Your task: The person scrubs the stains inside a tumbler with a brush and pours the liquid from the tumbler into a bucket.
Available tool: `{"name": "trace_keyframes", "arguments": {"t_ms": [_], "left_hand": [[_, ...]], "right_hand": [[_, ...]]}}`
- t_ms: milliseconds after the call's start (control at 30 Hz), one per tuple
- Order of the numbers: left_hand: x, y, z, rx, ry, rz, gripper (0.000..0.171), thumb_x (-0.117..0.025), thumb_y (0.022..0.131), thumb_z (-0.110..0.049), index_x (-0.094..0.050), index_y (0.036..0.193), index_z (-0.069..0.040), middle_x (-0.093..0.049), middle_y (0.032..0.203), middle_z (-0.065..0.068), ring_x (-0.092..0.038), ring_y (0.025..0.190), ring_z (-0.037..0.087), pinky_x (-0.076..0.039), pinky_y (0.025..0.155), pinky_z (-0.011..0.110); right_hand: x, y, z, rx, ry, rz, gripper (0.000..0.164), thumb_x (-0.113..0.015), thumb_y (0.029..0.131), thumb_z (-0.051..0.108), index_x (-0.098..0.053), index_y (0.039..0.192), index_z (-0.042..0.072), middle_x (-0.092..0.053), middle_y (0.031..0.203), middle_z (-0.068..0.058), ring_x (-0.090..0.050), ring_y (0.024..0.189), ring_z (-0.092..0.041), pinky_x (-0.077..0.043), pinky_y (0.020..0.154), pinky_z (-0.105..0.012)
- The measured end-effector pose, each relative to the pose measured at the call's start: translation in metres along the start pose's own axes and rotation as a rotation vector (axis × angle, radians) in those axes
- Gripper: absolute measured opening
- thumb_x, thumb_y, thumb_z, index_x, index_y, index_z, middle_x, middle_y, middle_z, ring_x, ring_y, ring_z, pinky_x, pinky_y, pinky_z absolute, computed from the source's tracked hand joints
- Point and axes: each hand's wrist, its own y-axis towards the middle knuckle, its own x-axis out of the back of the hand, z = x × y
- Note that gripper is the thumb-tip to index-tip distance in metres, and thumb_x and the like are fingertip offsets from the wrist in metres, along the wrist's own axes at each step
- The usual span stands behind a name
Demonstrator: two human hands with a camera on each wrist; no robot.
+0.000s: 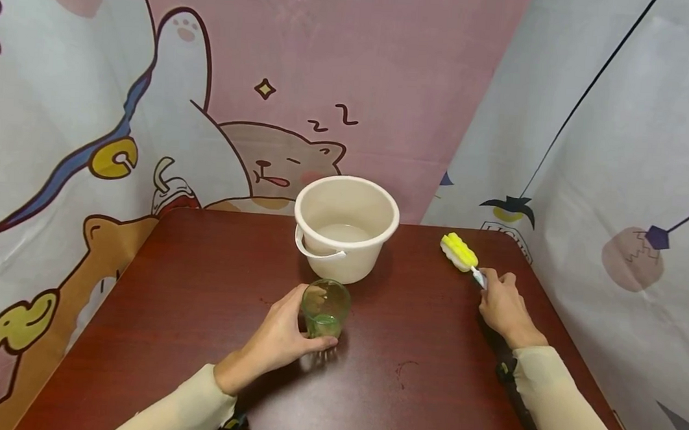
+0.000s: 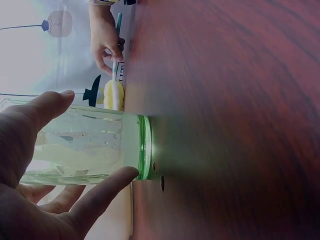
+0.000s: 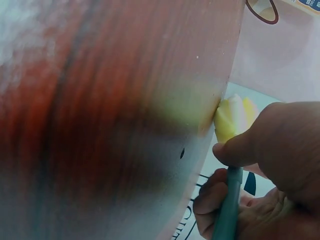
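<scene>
A clear green-tinted drinking glass (image 1: 329,308) stands near the middle of the table, in front of the bucket. My left hand (image 1: 282,334) holds it from the left, thumb on the near side and fingers round the far side. Water drops cling to the glass wall (image 2: 95,142) in the left wrist view. At the right, my right hand (image 1: 504,308) grips a sponge cup brush (image 1: 458,251) by its handle. The brush head is yellow and white and points toward the back of the table. In the right wrist view, thumb and fingers close round the grey-green handle (image 3: 230,210).
A cream bucket (image 1: 345,260) with its handle lowered stands at the back centre of the dark red wooden table (image 1: 212,279). Cartoon-printed cloth (image 1: 386,81) hangs behind the table and along both sides. Small wet marks (image 1: 405,371) show on the tabletop right of the glass.
</scene>
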Motion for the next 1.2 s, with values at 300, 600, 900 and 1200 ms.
{"name": "trace_keyframes", "arguments": {"t_ms": [300,600,900,1200], "left_hand": [[-0.001,0.001,0.001,-0.019,-0.001,0.002,0.085,-0.114,0.075,-0.033,-0.069,0.145,-0.018,-0.079,0.135,-0.003,-0.079,0.127,0.018,-0.065,0.11,0.044],[-0.001,0.0,0.003,-0.044,0.011,-0.024,0.091,-0.114,0.074,-0.033,-0.065,0.15,-0.022,-0.077,0.139,-0.005,-0.077,0.13,0.016,-0.065,0.111,0.047],[-0.001,0.001,0.003,-0.025,-0.004,-0.021,0.101,-0.115,0.073,-0.031,-0.059,0.157,-0.029,-0.074,0.146,-0.007,-0.075,0.135,0.017,-0.064,0.113,0.049],[-0.001,0.0,0.002,-0.017,-0.024,-0.022,0.105,-0.115,0.072,-0.031,-0.056,0.159,-0.034,-0.074,0.147,-0.008,-0.076,0.134,0.017,-0.064,0.111,0.05]], "right_hand": [[0.0,-0.003,0.003,0.038,0.023,-0.13,0.05,-0.061,0.112,0.004,-0.05,0.16,-0.005,-0.051,0.129,-0.04,-0.069,0.086,-0.051,-0.061,0.072,-0.064],[0.008,-0.007,0.016,0.079,0.051,-0.264,0.046,-0.069,0.11,0.005,-0.058,0.154,-0.004,-0.055,0.128,-0.035,-0.068,0.095,-0.051,-0.06,0.082,-0.072],[0.016,-0.01,0.028,0.18,0.066,-0.442,0.037,-0.079,0.105,0.003,-0.068,0.139,-0.008,-0.059,0.117,-0.028,-0.064,0.09,-0.045,-0.057,0.079,-0.064],[0.024,-0.011,0.045,0.308,0.081,-0.574,0.033,-0.082,0.102,-0.001,-0.073,0.135,-0.005,-0.059,0.111,-0.026,-0.061,0.087,-0.04,-0.054,0.076,-0.061]]}}
